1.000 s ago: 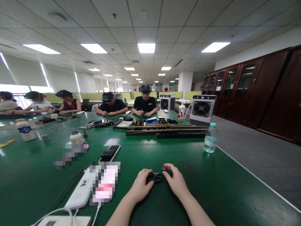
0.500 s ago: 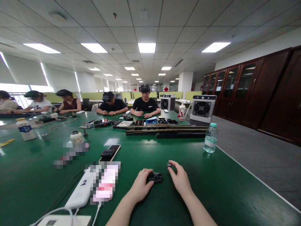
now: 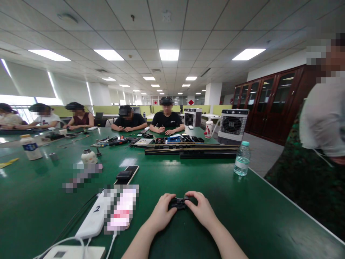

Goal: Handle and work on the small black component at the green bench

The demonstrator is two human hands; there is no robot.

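Near the table's front, a small black plastic housing [image 3: 178, 203] with an uneven, hollowed top lies between my hands. My left hand [image 3: 162, 211] grips its left end, thumb in front and fingers behind. At its right end, my right hand [image 3: 201, 207] pinches a small dark block [image 3: 186, 197] between thumb and fingertips. The block meets the housing's right end; whether it sits inside or only touches, I cannot tell. My fingertips partly hide both parts.
A white power bank [image 3: 93, 214] marked 2, a cabled phone [image 3: 122, 212] and another phone [image 3: 130, 173] lie left. A water bottle [image 3: 242, 159] stands right. Long black rails [image 3: 207, 154] lie across the table. Co-workers sit beyond; a person [image 3: 320, 118] stands at the right.
My right hand has moved left and slightly down, bringing the small block to the housing. The left hand keeps its hold. A person has come into view at the right.
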